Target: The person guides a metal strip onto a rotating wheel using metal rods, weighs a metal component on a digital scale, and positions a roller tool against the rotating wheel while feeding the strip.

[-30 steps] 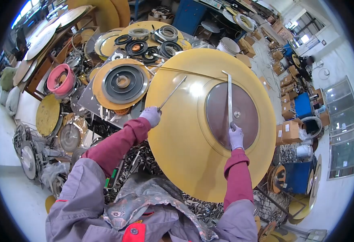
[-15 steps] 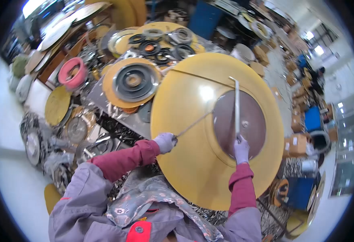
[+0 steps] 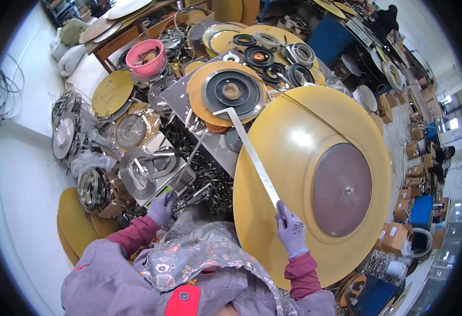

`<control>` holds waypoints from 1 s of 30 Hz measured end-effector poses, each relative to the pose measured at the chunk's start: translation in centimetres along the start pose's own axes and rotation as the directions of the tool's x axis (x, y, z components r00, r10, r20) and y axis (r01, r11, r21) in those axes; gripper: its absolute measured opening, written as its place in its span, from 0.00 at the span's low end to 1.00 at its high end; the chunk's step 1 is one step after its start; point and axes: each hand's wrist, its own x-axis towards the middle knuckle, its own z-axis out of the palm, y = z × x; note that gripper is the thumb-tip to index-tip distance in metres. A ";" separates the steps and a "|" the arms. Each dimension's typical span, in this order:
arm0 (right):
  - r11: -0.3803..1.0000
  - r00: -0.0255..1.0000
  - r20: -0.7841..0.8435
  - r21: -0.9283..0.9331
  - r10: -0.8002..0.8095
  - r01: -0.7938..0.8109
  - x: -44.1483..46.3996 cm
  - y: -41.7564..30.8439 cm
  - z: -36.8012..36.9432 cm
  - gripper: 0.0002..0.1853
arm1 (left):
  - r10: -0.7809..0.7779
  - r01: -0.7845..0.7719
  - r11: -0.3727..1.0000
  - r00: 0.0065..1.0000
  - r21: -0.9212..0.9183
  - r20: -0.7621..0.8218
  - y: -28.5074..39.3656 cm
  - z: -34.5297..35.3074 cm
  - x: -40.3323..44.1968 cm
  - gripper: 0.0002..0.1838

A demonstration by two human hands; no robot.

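Note:
My right hand [image 3: 292, 229], in a pale purple glove, is closed around the lower end of a long flat metal bar with a bent tip [image 3: 257, 162]. The bar slants up and left over the large yellow disc [image 3: 273, 231], its tip above the round black coil [image 3: 225, 87]. A brown round centre [image 3: 341, 189] with a small bolt sits on the disc. My gloved left hand [image 3: 162, 208] is closed on a thin grey strip [image 3: 190, 158], left of the disc and near a scale with a green display [image 3: 163, 194]. A dark narrow band [image 3: 318, 117] crosses the disc's upper part.
Metal coils [image 3: 299, 54] lie on a yellow disc at the back. A pink tub [image 3: 146, 60] stands at upper left. Dark metal scraps [image 3: 215, 181] fill the gap beside the grey tabletop [image 3: 181, 97]. Cardboard boxes [image 3: 394, 238] line the right. Another person [image 3: 384, 22] is far back.
My left hand has moved left and down off the disc with the strip. My right hand has shifted left and lower, tilting the bar leftward. The camera view has turned.

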 end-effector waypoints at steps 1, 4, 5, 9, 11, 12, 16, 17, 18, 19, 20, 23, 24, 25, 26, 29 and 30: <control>1.000 1.000 0.017 -0.012 0.012 -0.011 0.0 -0.1 -0.3 0.24 | 0.080 -0.086 0.994 0.993 -0.070 -0.088 -0.5 0.3 0.8 0.13; 0.999 1.000 0.024 -0.037 -0.005 0.006 0.1 0.0 -0.4 0.24 | 0.124 -0.135 0.989 0.981 -0.062 -0.152 3.2 -1.2 4.3 0.12; 0.999 1.000 0.026 -0.048 -0.004 0.005 0.1 0.0 -0.3 0.24 | 0.091 -0.099 0.994 0.988 -0.057 -0.123 3.4 -1.1 6.0 0.12; 0.999 1.000 0.001 -0.050 0.000 0.000 -0.2 -0.1 0.1 0.23 | 0.159 -0.144 0.984 0.974 0.102 -0.163 4.1 -0.6 10.4 0.15; 0.999 1.000 -0.018 -0.045 0.012 -0.013 -0.6 0.0 0.2 0.23 | 0.122 -0.110 0.989 0.985 0.104 -0.123 4.5 -0.8 10.9 0.16; 0.999 0.999 -0.025 -0.049 0.020 -0.021 -0.8 -0.1 0.3 0.23 | 0.103 -0.092 0.990 0.990 0.108 -0.101 4.5 -1.0 11.0 0.17; 0.998 0.994 -0.104 0.062 -0.026 0.033 -1.3 -0.5 0.0 0.23 | 0.062 -0.050 0.986 0.995 0.159 -0.075 5.0 -1.7 11.1 0.16; 0.997 0.995 -0.096 0.069 -0.035 0.042 -1.5 -0.4 -0.3 0.23 | 0.056 -0.040 0.985 0.994 0.169 -0.091 5.1 -1.8 11.2 0.15; 0.996 0.995 -0.088 0.076 -0.043 0.050 -1.9 -0.2 -0.6 0.23 | 0.051 -0.031 0.983 0.993 0.179 -0.106 5.3 -1.9 11.3 0.13; 0.995 0.995 -0.080 0.082 -0.051 0.057 -2.2 -0.1 -0.8 0.23 | 0.063 -0.044 0.984 0.992 0.174 -0.105 5.4 -2.2 11.3 0.14; 0.994 0.995 -0.082 0.091 -0.048 0.055 -2.3 0.1 -0.9 0.23 | 0.075 -0.057 0.984 0.992 0.169 -0.105 5.5 -2.6 11.2 0.14; 0.994 0.996 -0.080 0.100 -0.039 0.047 -2.7 0.5 -1.3 0.23 | 0.086 -0.074 0.980 0.995 0.186 -0.055 4.9 -2.9 11.9 0.14; 0.995 0.996 -0.075 0.093 -0.037 0.044 -2.7 0.7 -1.5 0.23 | 0.085 -0.077 0.977 0.996 0.196 -0.031 4.7 -3.1 12.2 0.14; 0.995 0.997 -0.071 0.086 -0.036 0.042 -2.6 0.8 -1.8 0.24 | 0.060 -0.057 0.980 0.998 0.190 -0.008 4.6 -3.3 12.5 0.15; 0.996 0.997 -0.061 0.081 -0.042 0.047 -2.5 0.9 -2.1 0.23 | 0.034 -0.036 0.982 0.999 0.184 0.016 4.6 -3.5 12.6 0.16; 0.997 0.998 -0.040 0.061 -0.052 0.055 -2.1 0.6 -3.0 0.23 | 0.056 -0.057 0.979 0.998 0.196 0.013 4.9 -3.7 12.3 0.16; 0.997 0.998 -0.033 0.054 -0.057 0.059 -1.8 0.3 -3.4 0.23 | 0.077 -0.075 0.976 0.997 0.205 -0.004 5.0 -3.8 12.2 0.15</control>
